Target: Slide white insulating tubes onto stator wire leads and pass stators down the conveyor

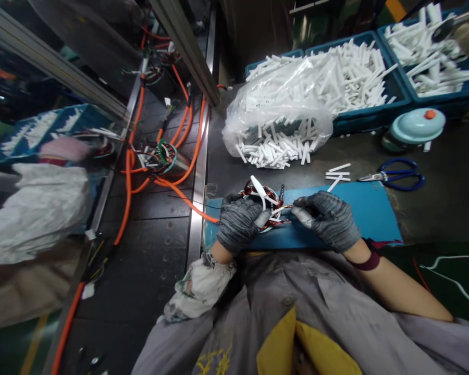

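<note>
In grey knit gloves, both hands work over a blue mat [379, 213]. My left hand [239, 223] is closed around the left side of a wire bundle [274, 221], a ring of dark, orange and light wires. Its thumb presses by a pale sleeved lead. A white sleeve [258, 186] stands up from the bundle, tilted to the left. My right hand [328, 219] is closed in a pinch at the bare-looking ends of thin wires [284, 208] that reach out to the right. An orange cable [191, 207] runs to the bundle from the left.
Loose white tubes [338, 174] and blue-handled scissors [400, 174] lie beyond the mat. A plastic bag [277, 99] spills white tubes before blue bins [400, 88]. A lidded jar [418, 126] stands right. Left, a conveyor [152, 265] carries wired parts; a co-worker's sleeve [35, 208] is beyond.
</note>
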The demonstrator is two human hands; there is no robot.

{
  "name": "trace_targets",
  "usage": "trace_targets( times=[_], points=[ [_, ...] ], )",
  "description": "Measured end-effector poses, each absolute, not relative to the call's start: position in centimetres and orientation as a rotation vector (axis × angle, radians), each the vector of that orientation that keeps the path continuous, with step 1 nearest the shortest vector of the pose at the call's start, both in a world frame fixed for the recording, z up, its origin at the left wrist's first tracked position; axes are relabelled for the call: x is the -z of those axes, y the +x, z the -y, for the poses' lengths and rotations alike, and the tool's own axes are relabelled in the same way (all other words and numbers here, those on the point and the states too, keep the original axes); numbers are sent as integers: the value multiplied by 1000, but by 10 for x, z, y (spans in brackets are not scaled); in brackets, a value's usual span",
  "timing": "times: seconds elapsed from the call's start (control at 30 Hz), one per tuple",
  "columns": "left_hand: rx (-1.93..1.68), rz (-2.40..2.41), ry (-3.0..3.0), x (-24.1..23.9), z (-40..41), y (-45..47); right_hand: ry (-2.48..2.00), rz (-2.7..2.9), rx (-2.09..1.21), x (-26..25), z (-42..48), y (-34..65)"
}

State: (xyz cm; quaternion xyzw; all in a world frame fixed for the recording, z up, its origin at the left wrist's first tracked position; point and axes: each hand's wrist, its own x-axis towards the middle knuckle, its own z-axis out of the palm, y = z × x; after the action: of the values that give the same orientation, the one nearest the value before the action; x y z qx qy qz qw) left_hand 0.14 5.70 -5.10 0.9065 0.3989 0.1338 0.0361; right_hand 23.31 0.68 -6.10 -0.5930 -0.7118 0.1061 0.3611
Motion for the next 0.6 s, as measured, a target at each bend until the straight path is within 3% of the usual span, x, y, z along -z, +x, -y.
trace_targets(
  times=[0.1, 0.2, 0.47, 0.6],
  points=[
    [-413, -1250, 2783, 51, -58, 1, -1393, 2009, 126, 64, -1, 233],
    [-413, -1254, 2803, 50, -58, 0, -1231, 2175, 320, 68, 7, 233],
    [-401, -1278, 2768, 53, -58, 1, -1280, 2104, -23, 79, 20, 240],
    [-501, -1236, 2784, 54, -58, 0, -1407, 1934, -13, 77, 18, 238]
  ],
)
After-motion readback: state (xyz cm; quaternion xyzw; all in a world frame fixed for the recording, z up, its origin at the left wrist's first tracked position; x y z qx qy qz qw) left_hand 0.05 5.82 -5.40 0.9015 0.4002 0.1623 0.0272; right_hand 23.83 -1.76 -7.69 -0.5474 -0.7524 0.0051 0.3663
